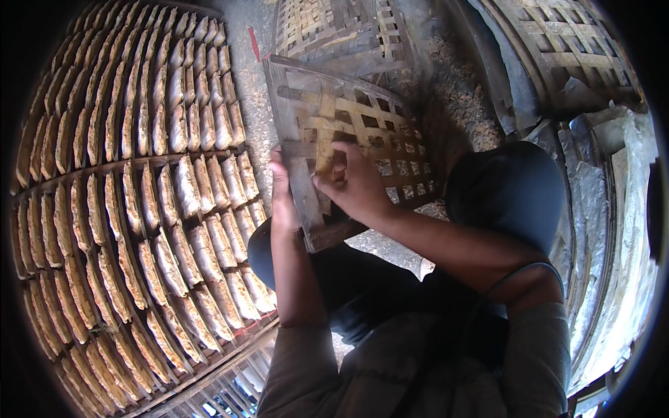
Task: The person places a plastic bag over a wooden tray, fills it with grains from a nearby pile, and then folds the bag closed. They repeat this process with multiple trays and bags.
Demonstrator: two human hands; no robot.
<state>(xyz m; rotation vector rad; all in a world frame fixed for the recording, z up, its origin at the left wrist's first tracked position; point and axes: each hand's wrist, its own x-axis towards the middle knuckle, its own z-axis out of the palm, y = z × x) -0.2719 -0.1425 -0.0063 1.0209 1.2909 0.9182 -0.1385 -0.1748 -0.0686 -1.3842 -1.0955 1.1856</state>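
Observation:
In front of me a wooden-framed woven bamboo tray (389, 130) is held tilted above my lap. My left hand (280, 193) grips the left side rail of its frame, with the fingers partly hidden behind the wood. My right hand (358, 183) pinches a bamboo strip (325, 154) near that rail between thumb and fingers. Open square gaps show between the strips. At the tray's lower left, part of the weave lies in shadow.
On the left, a slatted rack (151, 161) carries many rows of pale slabs (167, 261), seemingly tempeh, standing on edge. More woven bamboo panels (324, 26) lie ahead. Plastic sheeting (593, 209) covers stacked boards at right. Crumbs litter the ground (468, 104).

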